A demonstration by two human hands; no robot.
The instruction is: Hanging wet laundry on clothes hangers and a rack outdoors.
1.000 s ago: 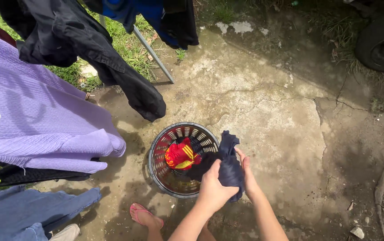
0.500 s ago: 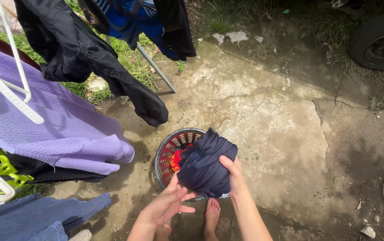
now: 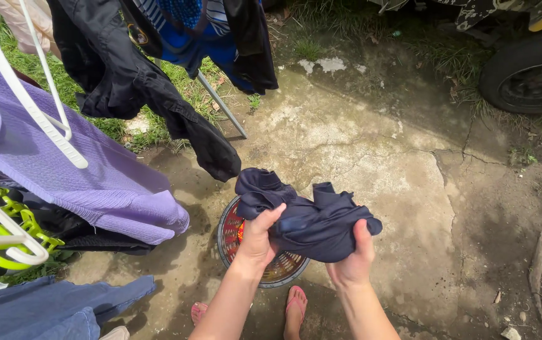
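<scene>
Cracked concrete ground lies underfoot. Nearest, the left hand and right hand each have their grip clamped on a crumpled dark navy garment, held up between them above a round red laundry basket. To the left hangs a purple shirt on a white hanger. Farther off, a black garment dangles and a tyre stands.
</scene>
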